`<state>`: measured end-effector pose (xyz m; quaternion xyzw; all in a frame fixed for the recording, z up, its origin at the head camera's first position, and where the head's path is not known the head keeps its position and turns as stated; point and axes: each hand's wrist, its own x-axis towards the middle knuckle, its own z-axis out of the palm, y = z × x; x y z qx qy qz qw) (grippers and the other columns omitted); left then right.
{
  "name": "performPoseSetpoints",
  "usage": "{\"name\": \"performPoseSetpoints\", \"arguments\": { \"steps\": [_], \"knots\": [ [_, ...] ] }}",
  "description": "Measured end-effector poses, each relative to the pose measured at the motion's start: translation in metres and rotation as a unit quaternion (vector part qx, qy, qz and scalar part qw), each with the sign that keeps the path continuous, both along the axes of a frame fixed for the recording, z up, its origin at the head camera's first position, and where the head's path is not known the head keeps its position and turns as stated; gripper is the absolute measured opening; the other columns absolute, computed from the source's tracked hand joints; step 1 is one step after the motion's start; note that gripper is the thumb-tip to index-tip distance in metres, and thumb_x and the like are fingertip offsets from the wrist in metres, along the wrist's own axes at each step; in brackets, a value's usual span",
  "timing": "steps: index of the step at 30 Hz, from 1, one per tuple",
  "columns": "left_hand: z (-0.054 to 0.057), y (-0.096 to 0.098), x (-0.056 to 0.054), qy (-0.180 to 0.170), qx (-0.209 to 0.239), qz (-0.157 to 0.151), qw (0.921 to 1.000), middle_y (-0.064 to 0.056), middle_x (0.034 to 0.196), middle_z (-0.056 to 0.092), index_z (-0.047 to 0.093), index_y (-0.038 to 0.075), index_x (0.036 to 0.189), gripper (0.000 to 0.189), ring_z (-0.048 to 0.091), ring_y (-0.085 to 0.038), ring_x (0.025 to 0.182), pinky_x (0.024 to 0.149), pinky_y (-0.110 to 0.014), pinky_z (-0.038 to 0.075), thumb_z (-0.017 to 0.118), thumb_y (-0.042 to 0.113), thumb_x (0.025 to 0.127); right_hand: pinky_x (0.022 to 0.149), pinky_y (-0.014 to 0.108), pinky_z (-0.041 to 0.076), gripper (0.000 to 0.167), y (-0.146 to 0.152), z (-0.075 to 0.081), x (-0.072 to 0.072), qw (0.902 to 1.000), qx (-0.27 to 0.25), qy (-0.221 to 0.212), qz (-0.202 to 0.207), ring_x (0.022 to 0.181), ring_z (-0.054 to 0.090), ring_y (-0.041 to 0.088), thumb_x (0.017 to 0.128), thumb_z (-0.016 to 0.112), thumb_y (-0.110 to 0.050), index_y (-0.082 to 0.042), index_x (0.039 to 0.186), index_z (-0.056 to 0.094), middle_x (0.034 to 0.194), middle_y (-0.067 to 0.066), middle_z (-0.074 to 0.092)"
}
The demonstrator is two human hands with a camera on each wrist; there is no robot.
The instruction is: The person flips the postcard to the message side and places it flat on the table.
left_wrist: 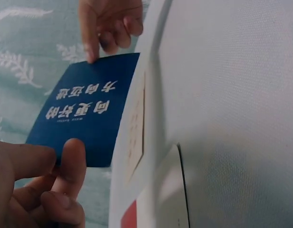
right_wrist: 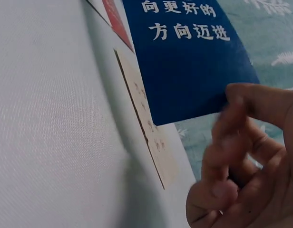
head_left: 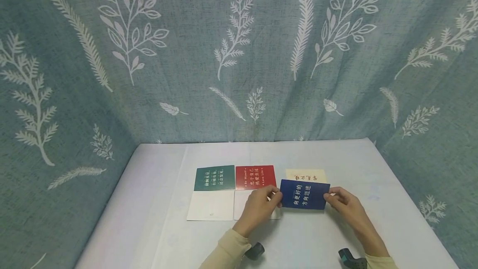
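A blue card (head_left: pixel 305 194) with white Chinese lettering is held up above the table between both hands. My left hand (head_left: pixel 260 206) pinches its left edge between thumb and fingers. At the opposite edge, my right hand (head_left: pixel 346 207) pinches it the same way, thumb on the printed face in the right wrist view. Behind the blue card a cream card (head_left: pixel 306 174) with brown writing lies on the table, its lower part hidden in the head view. A red card (head_left: pixel 255 177) and a green card (head_left: pixel 214 178) lie side by side to the left.
A white card (head_left: pixel 210 206) lies directly below the green one. Another white card (head_left: pixel 242 199) below the red one is partly covered by the left hand and forearm. The white table (head_left: pixel 149 202) is bordered by a patterned teal curtain (head_left: pixel 186 74).
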<state>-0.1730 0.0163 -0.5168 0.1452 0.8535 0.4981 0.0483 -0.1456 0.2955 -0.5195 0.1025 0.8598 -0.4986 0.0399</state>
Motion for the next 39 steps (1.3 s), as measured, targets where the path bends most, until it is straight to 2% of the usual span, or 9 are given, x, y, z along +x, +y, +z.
{"name": "performPoseSetpoints", "arguments": {
  "steps": [4, 11, 16, 20, 23, 26, 30, 35, 39],
  "knots": [
    [0.0, -0.002, 0.0, 0.008, 0.006, 0.007, 0.9999, 0.016, 0.075, 0.066, 0.074, 0.018, 0.099, 0.015, 0.054, -0.003, 0.062, 0.055, -0.023, 0.042, 0.061, 0.026, 0.1, 0.075, 0.025, 0.048, 0.046, 0.0, 0.001, 0.0, 0.9995, -0.026, 0.004, 0.017, 0.09, 0.059, 0.018, 0.098, 0.066, -0.042, -0.004, 0.122, 0.059, 0.096, 0.007, 0.073],
    [0.0, -0.004, -0.001, 0.013, 0.014, 0.011, 0.9998, 0.01, 0.098, 0.07, 0.075, 0.016, 0.111, 0.02, 0.056, -0.003, 0.071, 0.063, -0.024, 0.047, 0.062, 0.026, 0.1, 0.078, 0.031, 0.049, 0.045, 0.002, 0.0, 0.002, 0.999, -0.028, 0.02, 0.03, 0.097, 0.059, 0.022, 0.101, 0.061, -0.041, -0.008, 0.131, 0.062, 0.121, 0.01, 0.069],
    [0.001, -0.006, 0.0, 0.015, 0.0, 0.023, 0.9996, 0.007, 0.118, 0.07, 0.075, 0.02, 0.115, 0.022, 0.058, -0.007, 0.09, 0.078, -0.028, 0.05, 0.057, 0.023, 0.102, 0.073, 0.031, 0.045, 0.046, 0.003, 0.0, 0.002, 0.9996, -0.02, -0.001, 0.021, 0.093, 0.054, 0.018, 0.102, 0.059, -0.043, -0.01, 0.133, 0.064, 0.111, 0.008, 0.064],
    [-0.001, -0.006, -0.001, 0.046, -0.042, 0.025, 0.9977, 0.007, 0.113, 0.07, 0.075, 0.02, 0.115, 0.023, 0.056, -0.005, 0.081, 0.074, -0.027, 0.049, 0.058, 0.02, 0.1, 0.075, 0.031, 0.045, 0.048, 0.003, -0.001, 0.002, 0.9993, -0.024, -0.002, 0.029, 0.093, 0.053, 0.017, 0.101, 0.059, -0.045, -0.01, 0.133, 0.064, 0.106, 0.006, 0.061],
    [-0.003, -0.006, -0.001, 0.089, -0.095, 0.018, 0.9913, 0.01, 0.103, 0.07, 0.076, 0.02, 0.113, 0.021, 0.052, -0.003, 0.071, 0.065, -0.024, 0.045, 0.062, 0.02, 0.096, 0.079, 0.035, 0.046, 0.049, 0.003, -0.002, 0.003, 0.9989, -0.011, 0.015, 0.042, 0.098, 0.058, 0.018, 0.1, 0.06, -0.046, -0.011, 0.135, 0.063, 0.118, 0.01, 0.064],
    [-0.007, -0.003, -0.001, 0.139, -0.138, 0.009, 0.9806, 0.011, 0.096, 0.069, 0.076, 0.02, 0.11, 0.02, 0.056, -0.003, 0.072, 0.062, -0.021, 0.046, 0.066, 0.019, 0.093, 0.079, 0.036, 0.048, 0.049, 0.002, -0.002, 0.004, 0.9975, 0.019, 0.039, 0.055, 0.101, 0.061, 0.02, 0.098, 0.065, -0.045, -0.013, 0.136, 0.063, 0.131, 0.013, 0.063],
    [-0.01, 0.0, 0.0, 0.186, -0.171, 0.001, 0.9675, 0.011, 0.093, 0.069, 0.076, 0.019, 0.108, 0.02, 0.063, -0.004, 0.081, 0.066, -0.02, 0.048, 0.072, 0.017, 0.088, 0.074, 0.035, 0.05, 0.047, 0.001, -0.003, 0.004, 0.9942, 0.06, 0.061, 0.065, 0.096, 0.062, 0.021, 0.096, 0.069, -0.039, -0.013, 0.134, 0.064, 0.129, 0.015, 0.065],
    [-0.01, 0.003, -0.001, 0.203, -0.202, -0.007, 0.9581, 0.01, 0.09, 0.07, 0.077, 0.017, 0.107, 0.022, 0.062, -0.003, 0.078, 0.065, -0.019, 0.048, 0.077, 0.017, 0.085, 0.079, 0.043, 0.053, 0.048, 0.0, -0.003, 0.005, 0.9907, 0.112, 0.047, 0.063, 0.098, 0.065, 0.025, 0.096, 0.069, -0.042, -0.014, 0.134, 0.064, 0.124, 0.015, 0.066],
    [-0.011, 0.006, -0.002, 0.189, -0.217, -0.013, 0.9576, 0.009, 0.089, 0.07, 0.077, 0.017, 0.107, 0.023, 0.061, -0.003, 0.077, 0.066, -0.019, 0.049, 0.08, 0.018, 0.085, 0.082, 0.049, 0.053, 0.044, -0.002, -0.004, 0.005, 0.989, 0.128, 0.038, 0.064, 0.098, 0.066, 0.028, 0.096, 0.07, -0.035, -0.014, 0.134, 0.064, 0.12, 0.016, 0.067]
  ]
}}
